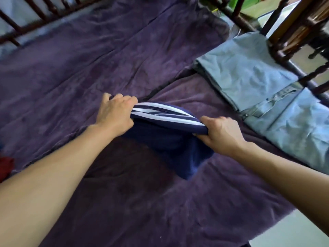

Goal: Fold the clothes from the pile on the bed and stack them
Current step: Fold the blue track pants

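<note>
A navy garment with white stripes (167,139) hangs between my two hands just above the purple bedcover (89,68). My left hand (114,113) grips its striped top edge at the left end. My right hand (220,134) grips the same edge at the right end. The dark lower part of the garment droops down onto the bed. A folded pale blue garment with a buttoned waistband (263,86) lies flat at the right side of the bed.
Dark wooden bed rails (292,43) run along the right and the far left corner. A red piece of cloth (6,166) shows at the left edge. A pale floor (293,229) lies beyond the bed's near right edge.
</note>
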Action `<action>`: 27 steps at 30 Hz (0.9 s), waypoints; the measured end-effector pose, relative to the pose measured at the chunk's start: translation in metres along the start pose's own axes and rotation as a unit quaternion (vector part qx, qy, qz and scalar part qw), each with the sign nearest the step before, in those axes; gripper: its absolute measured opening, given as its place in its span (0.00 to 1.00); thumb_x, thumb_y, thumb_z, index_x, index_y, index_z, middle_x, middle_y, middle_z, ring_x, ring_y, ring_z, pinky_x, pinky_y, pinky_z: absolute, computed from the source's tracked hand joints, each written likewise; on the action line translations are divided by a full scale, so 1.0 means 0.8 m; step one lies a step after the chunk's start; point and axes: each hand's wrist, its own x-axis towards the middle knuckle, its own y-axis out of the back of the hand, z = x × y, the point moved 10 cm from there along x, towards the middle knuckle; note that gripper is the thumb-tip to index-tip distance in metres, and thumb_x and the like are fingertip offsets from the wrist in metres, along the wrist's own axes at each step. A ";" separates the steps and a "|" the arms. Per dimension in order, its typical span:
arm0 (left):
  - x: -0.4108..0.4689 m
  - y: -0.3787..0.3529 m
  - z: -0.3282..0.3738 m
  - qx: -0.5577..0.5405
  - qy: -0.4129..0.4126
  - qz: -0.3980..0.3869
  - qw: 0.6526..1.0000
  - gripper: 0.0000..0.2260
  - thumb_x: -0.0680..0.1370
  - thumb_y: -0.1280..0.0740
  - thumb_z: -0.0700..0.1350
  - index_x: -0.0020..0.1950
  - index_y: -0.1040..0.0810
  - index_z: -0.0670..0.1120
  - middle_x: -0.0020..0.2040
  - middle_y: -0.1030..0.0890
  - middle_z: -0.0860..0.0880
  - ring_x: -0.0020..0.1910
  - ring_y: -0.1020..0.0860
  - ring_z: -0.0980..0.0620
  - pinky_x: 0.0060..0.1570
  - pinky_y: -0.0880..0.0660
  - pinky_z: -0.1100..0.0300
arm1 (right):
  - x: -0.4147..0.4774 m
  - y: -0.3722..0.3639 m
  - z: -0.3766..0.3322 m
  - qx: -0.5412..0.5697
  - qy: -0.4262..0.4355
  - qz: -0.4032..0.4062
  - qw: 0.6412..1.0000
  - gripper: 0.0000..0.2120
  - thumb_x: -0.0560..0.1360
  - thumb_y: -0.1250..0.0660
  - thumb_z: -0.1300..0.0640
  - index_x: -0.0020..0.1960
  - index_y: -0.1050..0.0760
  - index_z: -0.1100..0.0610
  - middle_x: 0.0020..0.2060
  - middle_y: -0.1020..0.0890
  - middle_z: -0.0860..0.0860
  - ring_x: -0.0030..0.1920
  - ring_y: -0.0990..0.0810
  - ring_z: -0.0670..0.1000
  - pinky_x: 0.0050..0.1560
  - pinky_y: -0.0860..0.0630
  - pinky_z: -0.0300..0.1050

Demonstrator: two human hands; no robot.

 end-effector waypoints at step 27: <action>0.385 -0.062 0.281 -0.172 0.227 0.048 0.958 0.26 0.79 0.42 0.58 0.76 0.42 0.54 0.78 0.47 0.43 0.75 0.46 0.39 0.66 0.40 0.37 | 0.119 0.055 0.474 0.052 -0.125 0.139 0.981 0.38 0.71 0.32 0.50 0.77 0.44 0.55 0.71 0.34 0.60 0.70 0.35 0.62 0.65 0.35 0.57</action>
